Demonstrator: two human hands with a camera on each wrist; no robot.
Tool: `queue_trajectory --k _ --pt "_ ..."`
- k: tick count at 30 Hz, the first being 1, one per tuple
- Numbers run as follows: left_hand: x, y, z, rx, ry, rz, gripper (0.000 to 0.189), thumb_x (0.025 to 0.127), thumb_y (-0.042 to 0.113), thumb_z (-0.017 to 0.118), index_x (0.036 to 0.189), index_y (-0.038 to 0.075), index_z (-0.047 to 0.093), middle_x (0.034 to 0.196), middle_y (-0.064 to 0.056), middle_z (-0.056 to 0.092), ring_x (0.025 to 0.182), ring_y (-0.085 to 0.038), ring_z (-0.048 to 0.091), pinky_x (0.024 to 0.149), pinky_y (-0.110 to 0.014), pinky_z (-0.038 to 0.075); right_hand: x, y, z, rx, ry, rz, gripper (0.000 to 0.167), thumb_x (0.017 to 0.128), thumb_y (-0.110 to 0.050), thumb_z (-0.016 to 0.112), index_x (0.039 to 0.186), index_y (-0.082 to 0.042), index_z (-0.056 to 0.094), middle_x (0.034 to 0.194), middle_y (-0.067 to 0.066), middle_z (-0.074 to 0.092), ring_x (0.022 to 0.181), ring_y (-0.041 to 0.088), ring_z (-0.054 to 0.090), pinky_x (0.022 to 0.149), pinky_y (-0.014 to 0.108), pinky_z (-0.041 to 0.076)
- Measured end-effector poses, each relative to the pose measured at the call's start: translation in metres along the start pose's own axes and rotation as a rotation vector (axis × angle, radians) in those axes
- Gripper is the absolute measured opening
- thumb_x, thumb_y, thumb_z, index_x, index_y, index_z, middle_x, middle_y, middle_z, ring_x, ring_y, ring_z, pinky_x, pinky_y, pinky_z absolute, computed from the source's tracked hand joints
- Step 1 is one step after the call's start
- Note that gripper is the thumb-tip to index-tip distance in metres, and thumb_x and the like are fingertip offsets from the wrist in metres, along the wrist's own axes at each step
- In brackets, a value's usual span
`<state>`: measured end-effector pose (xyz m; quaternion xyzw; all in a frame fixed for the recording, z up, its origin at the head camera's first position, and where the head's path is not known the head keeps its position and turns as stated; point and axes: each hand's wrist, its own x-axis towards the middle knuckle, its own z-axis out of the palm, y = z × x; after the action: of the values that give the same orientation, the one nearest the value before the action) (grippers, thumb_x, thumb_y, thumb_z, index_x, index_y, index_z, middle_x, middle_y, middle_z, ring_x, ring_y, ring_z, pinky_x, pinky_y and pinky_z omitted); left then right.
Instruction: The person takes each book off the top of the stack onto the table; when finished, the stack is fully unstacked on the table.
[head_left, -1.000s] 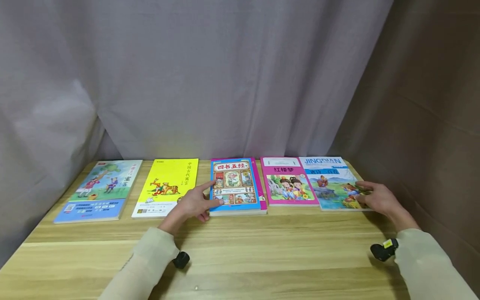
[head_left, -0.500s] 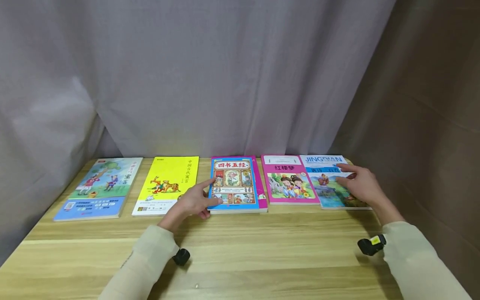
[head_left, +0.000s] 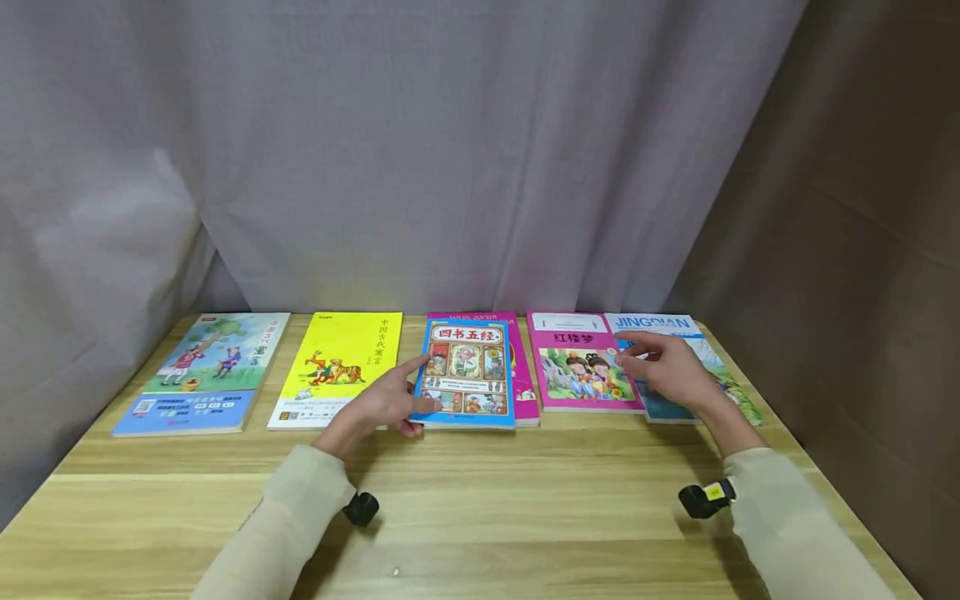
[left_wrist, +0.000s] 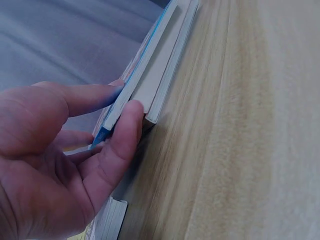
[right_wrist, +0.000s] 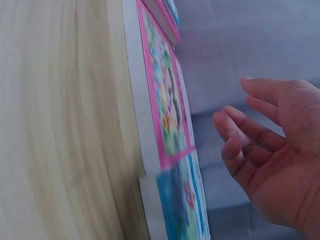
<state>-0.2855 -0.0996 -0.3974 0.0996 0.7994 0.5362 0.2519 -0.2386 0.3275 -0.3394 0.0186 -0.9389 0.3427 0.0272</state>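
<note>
My left hand (head_left: pixel 382 402) pinches the left edge of a blue-bordered book (head_left: pixel 467 375) with framed cartoon figures on its cover. In the left wrist view this book (left_wrist: pixel 140 70) is tilted up, with a gap over the book below (left_wrist: pixel 172 65). That lower book, magenta (head_left: pixel 527 400), shows at its right and top edges in the head view. My right hand (head_left: pixel 667 367) hovers over the pink book (head_left: pixel 585 400) and the light-blue landscape book (head_left: pixel 667 408), holding nothing. Its fingers (right_wrist: pixel 262 135) are relaxed and apart from the books in the right wrist view.
A yellow book (head_left: pixel 345 350) and a blue-and-green book (head_left: pixel 198 375) lie to the left in the same row. The wooden table (head_left: pixel 480 508) extends in front. Grey curtains (head_left: pixel 450 150) hang behind the row, and a brown cloth (head_left: pixel 870 250) hangs at the right.
My right hand has moved left, from the landscape book's right edge toward the pink book. The blue-bordered book has lifted and shifted slightly toward me, uncovering more of the magenta book.
</note>
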Motion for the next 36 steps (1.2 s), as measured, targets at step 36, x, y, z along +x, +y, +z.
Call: queue_trajectory --k 36 --pt "-0.01 -0.02 -0.01 -0.265 -0.031 0.02 0.104 0.097 -0.001 0.073 0.172 0.025 0.005 0.115 -0.024 0.071 0.083 -0.025 0.078 0.074 -0.041 0.067 0.002 -0.043 0.101 0.262 -0.319 -0.007 0.053 0.098 -0.018 0.077 0.148 -0.008 0.062 0.071 0.009 0.059 0.05 0.018 0.058 0.043 0.027 0.048"
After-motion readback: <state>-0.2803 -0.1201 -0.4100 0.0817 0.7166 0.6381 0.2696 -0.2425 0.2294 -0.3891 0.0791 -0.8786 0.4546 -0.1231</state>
